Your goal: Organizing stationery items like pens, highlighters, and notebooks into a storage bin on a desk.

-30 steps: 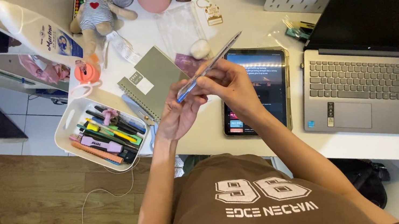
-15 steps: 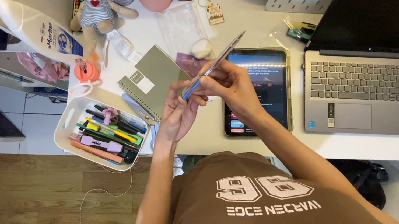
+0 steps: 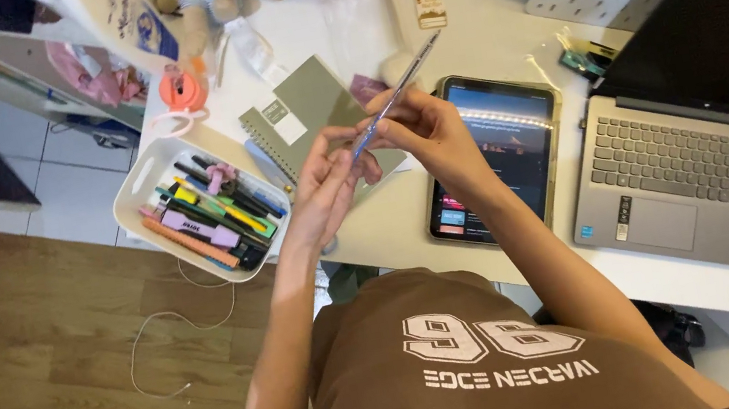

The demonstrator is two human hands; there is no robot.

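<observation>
Two hands are meeting over the desk edge in your head view, and their fingertips are overlapping, so exactly where each finger is pressing is hard to make out. Your right hand [image 3: 424, 129] is curling its fingers closed around the middle of a slim grey pen [image 3: 395, 94], wrist bent, forearm running back toward your body. Your left hand [image 3: 327, 181] is reaching up, palm turned inward, fingertips pinching shut on the pen's lower end. The pen is slanting up and away from both grips. Beneath the grip a green notebook [image 3: 303, 110] is lying partly covered; beside your right wrist a tablet [image 3: 497, 161] is glowing; left of your left hand a white tray of markers [image 3: 142, 179] is sitting.
</observation>
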